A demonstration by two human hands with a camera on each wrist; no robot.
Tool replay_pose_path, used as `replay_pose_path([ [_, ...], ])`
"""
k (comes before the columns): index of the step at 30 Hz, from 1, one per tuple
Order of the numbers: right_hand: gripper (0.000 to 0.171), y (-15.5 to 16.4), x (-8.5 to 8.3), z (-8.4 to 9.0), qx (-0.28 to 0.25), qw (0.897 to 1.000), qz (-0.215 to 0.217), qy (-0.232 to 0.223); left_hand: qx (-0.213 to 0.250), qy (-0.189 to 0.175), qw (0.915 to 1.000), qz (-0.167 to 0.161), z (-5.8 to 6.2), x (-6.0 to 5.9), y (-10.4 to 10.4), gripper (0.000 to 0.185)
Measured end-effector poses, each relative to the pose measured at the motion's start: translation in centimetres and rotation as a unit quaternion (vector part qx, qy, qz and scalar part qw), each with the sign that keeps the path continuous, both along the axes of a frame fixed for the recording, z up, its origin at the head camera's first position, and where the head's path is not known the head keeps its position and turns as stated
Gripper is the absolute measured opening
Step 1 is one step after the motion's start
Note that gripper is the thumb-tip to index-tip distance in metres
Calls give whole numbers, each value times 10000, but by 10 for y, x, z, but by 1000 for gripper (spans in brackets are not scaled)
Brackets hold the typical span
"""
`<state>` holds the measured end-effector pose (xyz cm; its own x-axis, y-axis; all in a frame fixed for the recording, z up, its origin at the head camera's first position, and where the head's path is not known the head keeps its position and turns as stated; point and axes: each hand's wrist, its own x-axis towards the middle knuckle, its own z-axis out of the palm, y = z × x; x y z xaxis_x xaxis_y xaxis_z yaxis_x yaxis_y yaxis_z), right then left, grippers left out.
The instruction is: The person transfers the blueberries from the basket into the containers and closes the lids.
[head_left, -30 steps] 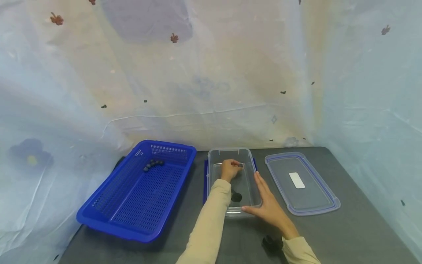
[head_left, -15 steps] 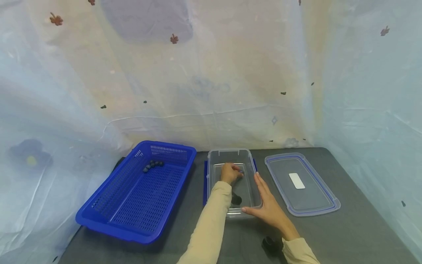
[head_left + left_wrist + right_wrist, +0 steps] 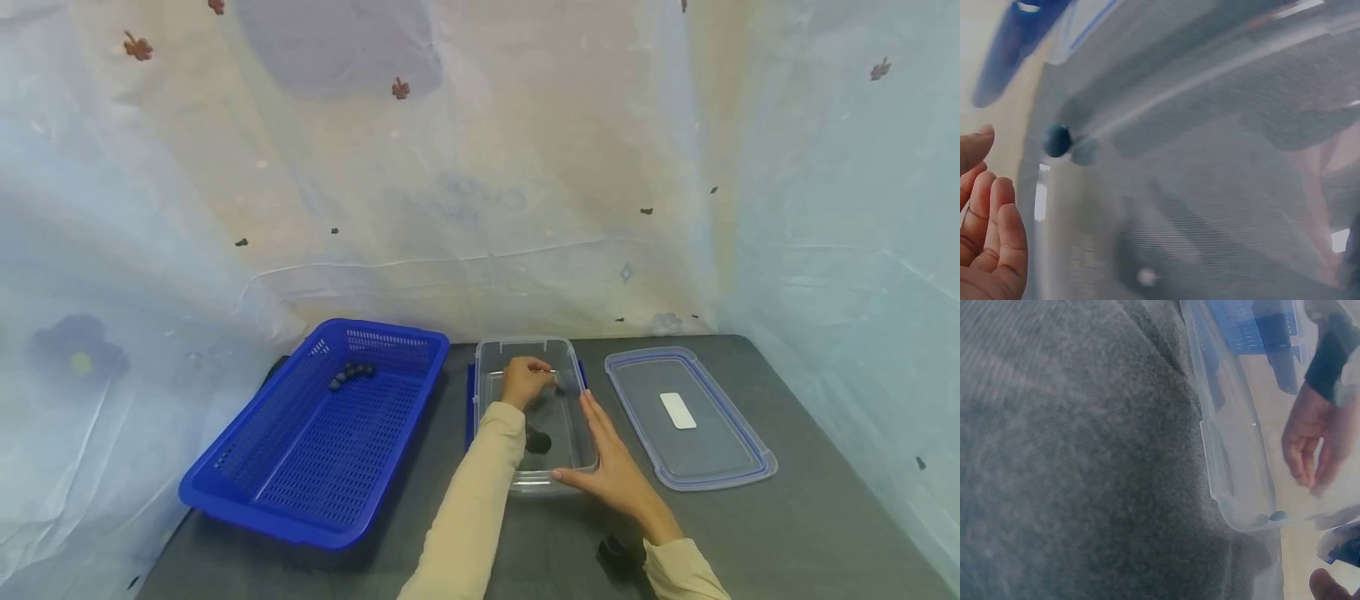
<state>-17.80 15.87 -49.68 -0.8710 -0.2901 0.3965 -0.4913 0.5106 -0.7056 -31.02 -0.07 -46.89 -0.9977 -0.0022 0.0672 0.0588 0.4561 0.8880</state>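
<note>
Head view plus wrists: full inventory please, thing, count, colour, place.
basket: 1, blue, left on the table
small dark balls: a handful, far end of the basket
container: 1, clear, centre, lid off
ball: 1, dark blue, inside the container
lid: 1, clear with blue rim and white label, right of the container
table: 1, grey
sheet: pale, flower spots, behind and at the sides
left hand: inside the container, fingers loosely open
right hand: flat against the container's right wall

We see a glossy clear plastic container (image 3: 534, 358), a perforated blue plastic basket (image 3: 315, 442), a clear plastic lid (image 3: 686, 417) and a matt grey cloth-covered table (image 3: 787, 533).
</note>
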Motion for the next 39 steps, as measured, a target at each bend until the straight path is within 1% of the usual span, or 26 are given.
replay_pose_path([
  [3, 115, 0, -1, 0, 6, 10000, -22, 0, 267, -3, 9995, -171, 9, -3, -2, 13],
  [9, 115, 0, -2, 1, -39, 10000, -6, -40, 715, 180, 9960, -513, 37, -3, -10, 11],
  [13, 116, 1, -1, 1, -37, 10000, -39, -55, 768, 480, 9932, -731, 54, -3, -19, 12],
  [18, 117, 2, -1, 0, -4, 10000, -75, 1, 519, 972, 9905, -827, 72, -2, -34, 13],
  [21, 117, 2, -1, 1, -8, 10000, -84, -4, 377, 1246, 9883, -800, 82, -1, -44, 16],
  [24, 117, 3, -1, 1, -27, 10000, -86, -14, 394, 1466, 9849, -827, 92, 3, -55, 18],
  [27, 117, 3, 0, 1, -48, 9999, -91, 0, 479, 1637, 9822, -781, 102, 7, -67, 18],
  [30, 117, 2, 0, 1, -68, 9999, -76, 12, 470, 1793, 9808, -603, 110, 13, -81, 17],
  [33, 117, 1, 1, 1, -57, 10000, -58, -3, 455, 1983, 9783, -386, 117, 18, -97, 16],
  [39, 116, 0, 0, 2, -76, 10000, -47, -28, 575, 2324, 9709, -101, 123, 24, -132, 18],
])
